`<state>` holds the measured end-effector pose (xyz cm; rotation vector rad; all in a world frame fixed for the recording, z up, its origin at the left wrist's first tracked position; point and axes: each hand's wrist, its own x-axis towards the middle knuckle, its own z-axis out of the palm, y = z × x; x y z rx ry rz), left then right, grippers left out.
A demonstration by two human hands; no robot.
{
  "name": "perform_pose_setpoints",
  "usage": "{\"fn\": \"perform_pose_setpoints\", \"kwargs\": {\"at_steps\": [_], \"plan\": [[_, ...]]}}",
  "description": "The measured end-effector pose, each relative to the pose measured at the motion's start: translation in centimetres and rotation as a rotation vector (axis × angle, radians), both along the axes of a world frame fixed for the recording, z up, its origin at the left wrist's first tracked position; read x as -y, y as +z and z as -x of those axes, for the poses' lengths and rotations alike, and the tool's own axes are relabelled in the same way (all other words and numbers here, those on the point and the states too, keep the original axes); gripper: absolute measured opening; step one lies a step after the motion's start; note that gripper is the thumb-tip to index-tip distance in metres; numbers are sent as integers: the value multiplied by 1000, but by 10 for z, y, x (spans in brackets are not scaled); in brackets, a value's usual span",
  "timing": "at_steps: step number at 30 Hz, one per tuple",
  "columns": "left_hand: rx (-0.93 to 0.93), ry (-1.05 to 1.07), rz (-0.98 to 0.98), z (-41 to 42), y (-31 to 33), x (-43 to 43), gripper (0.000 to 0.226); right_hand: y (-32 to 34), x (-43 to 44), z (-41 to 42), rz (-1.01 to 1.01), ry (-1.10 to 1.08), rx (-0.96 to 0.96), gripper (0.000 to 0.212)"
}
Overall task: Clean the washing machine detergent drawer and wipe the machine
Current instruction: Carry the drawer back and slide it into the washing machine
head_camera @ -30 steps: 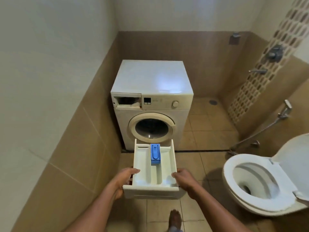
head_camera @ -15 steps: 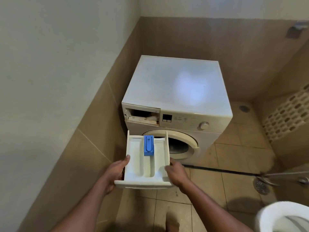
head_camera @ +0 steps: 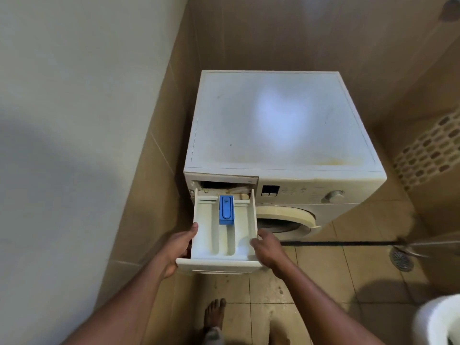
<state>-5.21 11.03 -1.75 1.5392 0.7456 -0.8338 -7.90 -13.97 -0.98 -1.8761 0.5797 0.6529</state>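
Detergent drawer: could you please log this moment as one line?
detergent drawer: rear at slot | left hand: grips left wall | right hand: grips right wall | blue insert: middle compartment

Floor drain (head_camera: pixel 401 259), toilet rim (head_camera: pixel 434 319)

drawer (head_camera: pixel 206 235) — before slot (head_camera: pixel 224 184) | washing machine (head_camera: pixel 281 120) — beside left wall (head_camera: pixel 74 95)

Head-worn view, forward and down, seemingly close above washing machine (head_camera: pixel 281 120)
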Motion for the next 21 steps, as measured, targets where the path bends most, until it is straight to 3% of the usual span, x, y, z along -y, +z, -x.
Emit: {"fn": "perform_pose_setpoints", "kwargs": {"at_steps": [5, 9, 14, 21], "plan": [[-35, -19, -5, -22, -8, -6, 80, -1, -4, -17, 5, -20, -12, 41], [-16, -16, 6, -36, -4, -4, 67, 3, -4, -28, -2, -24, -1, 37], [-29, -15, -4, -44, -15, -12, 91, 2, -8, -34, 2, -18, -13, 33], [-27, -12, 25, -41, -8, -3, 48, 3, -11, -36, 69, -1, 2, 35]]}}
